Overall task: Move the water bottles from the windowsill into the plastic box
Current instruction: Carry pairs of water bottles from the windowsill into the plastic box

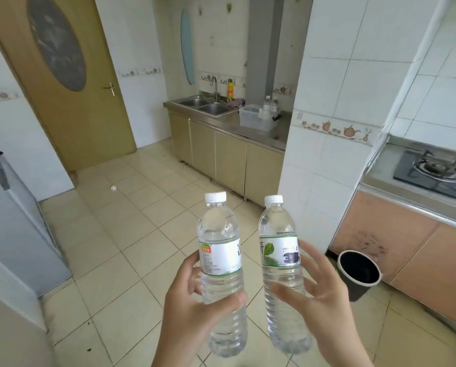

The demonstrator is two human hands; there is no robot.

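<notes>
Lower centre of frame: left hand (pixel 192 295) grips left bottle (pixel 221 271) at mid-body, thumb across the front below the label, fingers wrapped behind. Right hand (pixel 319 300) holds right bottle (pixel 282 271) the same way, thumb in front, fingers spread round the far side. Both bottles upright, caps on, near each other but apart, held over the floor (pixel 131 229).

Handling (est.): both appear full, so moderately heavy. Thin ribbed plastic, gives under squeeze; smooth label zone prob. slippery. Best hold is the ribbed waist below the label, as now. Not fragile; caps sealed, low spill risk.

Surface/room: tiled floor, some specks and a scrap of litter. Right of frame: dark bin (pixel 359 268), gas hob (pixel 433 170) above. Upper centre: plastic box (pixel 256 117) on steel tabletop (pixel 274 133) beside the sink (pixel 205 105), well apart from the hands. Two more bottles (pixel 270 103) stand just behind the box. Door (pixel 62 75) upper left.
</notes>
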